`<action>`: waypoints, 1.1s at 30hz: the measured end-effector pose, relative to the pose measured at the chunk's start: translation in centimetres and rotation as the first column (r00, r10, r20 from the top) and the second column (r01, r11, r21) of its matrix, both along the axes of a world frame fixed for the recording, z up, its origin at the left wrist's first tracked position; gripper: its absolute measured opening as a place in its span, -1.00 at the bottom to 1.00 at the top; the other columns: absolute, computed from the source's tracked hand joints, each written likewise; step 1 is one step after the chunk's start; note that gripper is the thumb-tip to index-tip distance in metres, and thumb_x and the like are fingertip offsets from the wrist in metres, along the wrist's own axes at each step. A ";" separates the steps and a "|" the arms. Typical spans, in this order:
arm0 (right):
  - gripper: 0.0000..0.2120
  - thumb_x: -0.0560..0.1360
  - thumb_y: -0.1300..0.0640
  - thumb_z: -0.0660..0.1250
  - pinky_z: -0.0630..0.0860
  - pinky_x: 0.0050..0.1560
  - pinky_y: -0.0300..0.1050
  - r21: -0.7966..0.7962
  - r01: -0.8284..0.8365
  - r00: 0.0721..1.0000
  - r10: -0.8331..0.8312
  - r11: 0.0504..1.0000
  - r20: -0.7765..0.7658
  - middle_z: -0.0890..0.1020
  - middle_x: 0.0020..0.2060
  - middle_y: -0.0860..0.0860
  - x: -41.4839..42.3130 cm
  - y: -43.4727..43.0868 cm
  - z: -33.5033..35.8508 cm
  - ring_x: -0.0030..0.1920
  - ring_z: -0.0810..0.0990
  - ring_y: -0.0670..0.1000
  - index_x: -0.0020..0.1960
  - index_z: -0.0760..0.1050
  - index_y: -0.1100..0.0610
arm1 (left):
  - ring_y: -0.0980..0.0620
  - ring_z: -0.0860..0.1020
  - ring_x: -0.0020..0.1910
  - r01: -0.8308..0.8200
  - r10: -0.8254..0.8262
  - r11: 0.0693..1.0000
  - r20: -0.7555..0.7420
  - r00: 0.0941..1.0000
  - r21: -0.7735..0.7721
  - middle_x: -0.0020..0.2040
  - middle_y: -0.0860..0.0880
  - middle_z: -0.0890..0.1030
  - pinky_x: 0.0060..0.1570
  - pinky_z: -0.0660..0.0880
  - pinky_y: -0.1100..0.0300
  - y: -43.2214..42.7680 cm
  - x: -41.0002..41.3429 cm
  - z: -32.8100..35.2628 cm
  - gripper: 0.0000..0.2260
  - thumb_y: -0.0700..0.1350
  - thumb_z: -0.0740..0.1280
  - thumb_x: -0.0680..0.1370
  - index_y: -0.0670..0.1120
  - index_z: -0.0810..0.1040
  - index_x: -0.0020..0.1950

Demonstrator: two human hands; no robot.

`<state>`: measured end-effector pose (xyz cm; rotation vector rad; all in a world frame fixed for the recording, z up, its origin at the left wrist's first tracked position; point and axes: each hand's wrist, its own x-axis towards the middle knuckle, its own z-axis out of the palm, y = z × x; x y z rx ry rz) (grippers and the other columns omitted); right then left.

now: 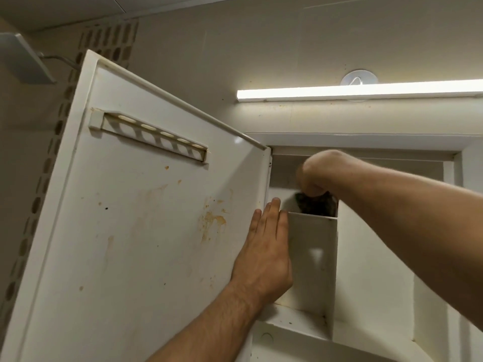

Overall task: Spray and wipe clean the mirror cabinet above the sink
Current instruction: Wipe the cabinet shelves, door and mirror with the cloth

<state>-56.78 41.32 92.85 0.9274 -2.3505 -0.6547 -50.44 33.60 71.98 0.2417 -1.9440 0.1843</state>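
I saw a lit strip light [358, 91] across the upper right of the frame, mounted on the beige wall [235, 48]. A round clear hook [358, 77] sat just above it, touching its top edge. In the upper left corner was a flat grey slab [23, 58] with a thin cable [58, 58] leaving its right side. A band of dark mosaic tiles [109, 40] ran down the left, under the pale ceiling [78, 9].

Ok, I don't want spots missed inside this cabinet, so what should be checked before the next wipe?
1. Cabinet door swung open: ok.
2. Left hand flat at the door's hinge edge, apparently steadying it: ok.
3. Right hand grips the dark cloth: ok.
4. Cloth touching the upper compartment's surface: cannot tell, the upright divider hides it.
5. Door's inner face clean: not ok, orange stains show.
6. Spray applied: cannot tell.
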 end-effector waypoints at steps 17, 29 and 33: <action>-0.89 0.62 0.06 0.31 0.52 0.22 0.01 0.127 0.113 0.941 -0.065 0.985 -0.332 0.57 0.10 0.07 1.7 -1.6 -4.3 0.23 0.57 0.11 0.07 0.46 0.08 | -0.06 0.46 0.16 -0.211 0.211 0.976 0.002 0.977 -0.062 0.20 -0.09 0.47 0.38 0.35 0.01 1.8 1.3 2.6 -0.54 -0.17 0.20 0.38 -0.12 0.41 0.29; -0.89 0.56 0.30 0.27 0.52 -0.20 -0.07 -0.538 -0.373 0.810 0.548 0.756 0.207 0.65 -0.16 0.11 -1.1 -2.2 -4.3 -0.14 0.60 0.11 -0.03 0.58 0.22 | -0.10 0.50 0.23 -0.182 0.182 0.983 0.008 0.983 -0.013 0.33 -0.15 0.50 0.43 0.35 0.00 2.2 1.5 2.2 -0.46 -0.20 0.20 0.39 -0.19 0.40 0.39; -0.81 0.64 0.18 0.26 0.61 0.11 0.00 -0.181 -0.179 0.976 0.197 0.967 0.088 0.63 -0.05 0.06 -0.9 0.2 -1.6 0.01 0.64 0.12 0.18 0.59 0.16 | -0.04 0.46 0.04 -0.178 0.178 0.984 0.001 0.984 0.000 0.18 -0.09 0.49 0.33 0.37 0.04 2.2 1.9 2.4 -0.60 -0.20 0.22 0.40 -0.13 0.41 0.25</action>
